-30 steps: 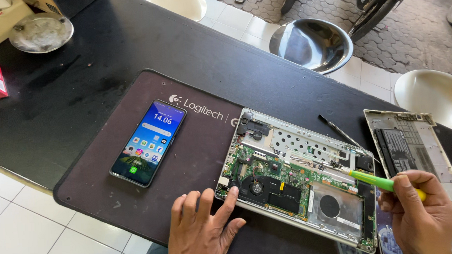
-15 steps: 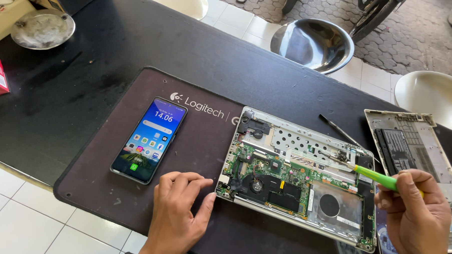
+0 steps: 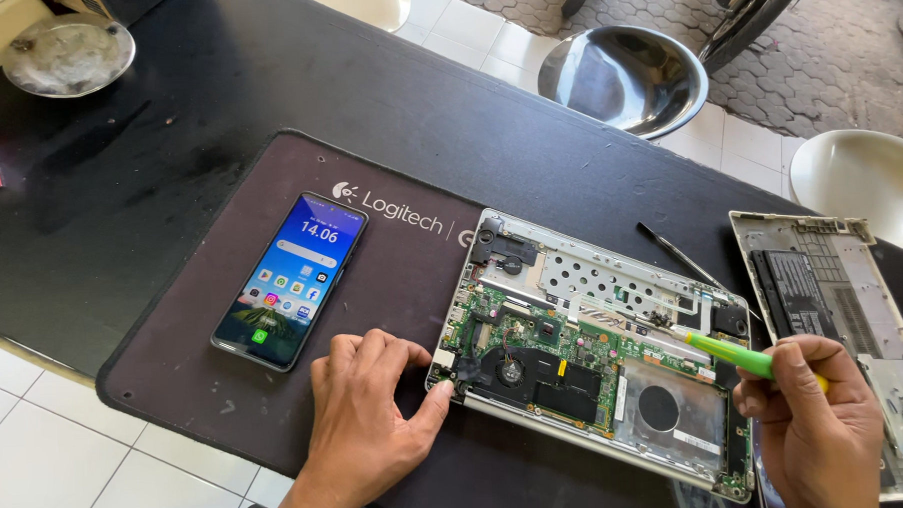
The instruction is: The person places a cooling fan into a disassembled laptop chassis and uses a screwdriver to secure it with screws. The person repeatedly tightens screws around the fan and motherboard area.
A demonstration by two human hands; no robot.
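Two hands work on an opened laptop lying on a dark mat on a black table.

The left hand (image 3: 362, 417) lies flat and open on the mat (image 3: 175, 364), thumb touching the near left corner of the opened laptop (image 3: 595, 349). The right hand (image 3: 813, 422) is closed around a green-handled screwdriver (image 3: 730, 352), its tip seemingly on the circuit board near the laptop's right side. A lit smartphone (image 3: 290, 280) lies on the mat, left of the laptop. The removed bottom cover (image 3: 834, 311) rests just right of the laptop.
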